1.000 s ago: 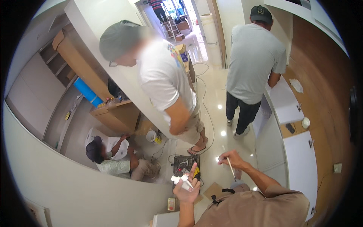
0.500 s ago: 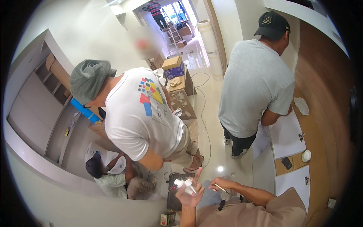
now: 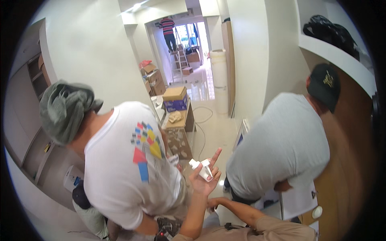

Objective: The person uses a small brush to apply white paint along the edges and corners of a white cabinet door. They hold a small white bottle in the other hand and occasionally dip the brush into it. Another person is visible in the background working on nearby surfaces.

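Note:
Raised in front of me, my left hand (image 3: 205, 178) is closed around a small white plastic bottle (image 3: 206, 173) with a tapered nozzle; a white cap-like piece (image 3: 194, 164) sits beside it at the thumb. The index finger points up, away from the bottle. My right hand (image 3: 213, 203) is just below, its curled fingers partly behind my left wrist; whatever it holds is hidden. Close on the left stands a person in a white shirt (image 3: 128, 160) with a grey head cloth. To the right, a person in a grey shirt (image 3: 281, 148) bends over white panels (image 3: 299, 203).
Cardboard boxes (image 3: 175, 94) top a wooden stand (image 3: 177, 140), with a cable (image 3: 204, 136) on the floor beside it. A rolled white sheet (image 3: 219, 76) stands upright. Farther off, someone is on a ladder (image 3: 181, 60). Another person in a dark cap (image 3: 80, 197) is low at left.
My view has tilted up. My left hand still holds the bottle. My right hand has come to my left wrist, and the thin stick it held is out of sight. The grey-shirted person leans lower.

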`<state>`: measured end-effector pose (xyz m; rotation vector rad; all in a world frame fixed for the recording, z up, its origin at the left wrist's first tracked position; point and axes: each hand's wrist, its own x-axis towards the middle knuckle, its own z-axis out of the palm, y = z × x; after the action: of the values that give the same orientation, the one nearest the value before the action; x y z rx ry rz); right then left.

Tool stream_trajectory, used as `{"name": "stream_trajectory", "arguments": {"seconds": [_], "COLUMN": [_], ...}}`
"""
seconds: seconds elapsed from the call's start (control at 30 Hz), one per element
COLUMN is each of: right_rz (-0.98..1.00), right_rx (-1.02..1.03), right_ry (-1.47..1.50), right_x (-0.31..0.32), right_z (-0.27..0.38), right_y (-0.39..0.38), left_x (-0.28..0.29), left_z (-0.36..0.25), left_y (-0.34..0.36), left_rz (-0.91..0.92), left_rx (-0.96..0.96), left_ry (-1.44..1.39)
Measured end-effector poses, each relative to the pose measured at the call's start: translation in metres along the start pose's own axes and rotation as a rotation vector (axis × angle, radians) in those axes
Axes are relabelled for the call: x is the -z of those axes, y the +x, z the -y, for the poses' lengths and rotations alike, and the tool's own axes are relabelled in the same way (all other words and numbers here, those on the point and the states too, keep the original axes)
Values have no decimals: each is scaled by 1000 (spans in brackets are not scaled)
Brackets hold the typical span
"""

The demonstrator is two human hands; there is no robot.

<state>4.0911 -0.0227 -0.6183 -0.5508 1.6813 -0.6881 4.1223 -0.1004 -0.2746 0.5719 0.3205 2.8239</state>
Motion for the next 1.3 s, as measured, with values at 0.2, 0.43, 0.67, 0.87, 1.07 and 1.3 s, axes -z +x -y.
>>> {"name": "stream_trajectory", "arguments": {"seconds": [0.2, 0.43, 0.67, 0.87, 1.07, 1.3], "right_rz": [-188, -559, -649, -593, -463, -603], "right_rx": [46, 54, -127, -369, -371, -335], "right_ry": [-20, 461, 902, 999, 842, 869], "right_x": [148, 228, 267, 299, 385, 440], "right_z": [-3, -10, -50, -97, -118, -96], "right_y": [102, 118, 111, 136, 157, 163], "left_x": [40, 92, 130, 164, 197, 231], "left_z": [-76, -116, -144, -173, -215, -264], "left_y": [116, 142, 145, 164, 191, 241], "left_rz": [-25, -180, -289, -450, -581, -489], "left_rx": [30, 36, -1, -68, -175, -261], "left_ry": [13, 73, 34, 148, 221, 169]}}
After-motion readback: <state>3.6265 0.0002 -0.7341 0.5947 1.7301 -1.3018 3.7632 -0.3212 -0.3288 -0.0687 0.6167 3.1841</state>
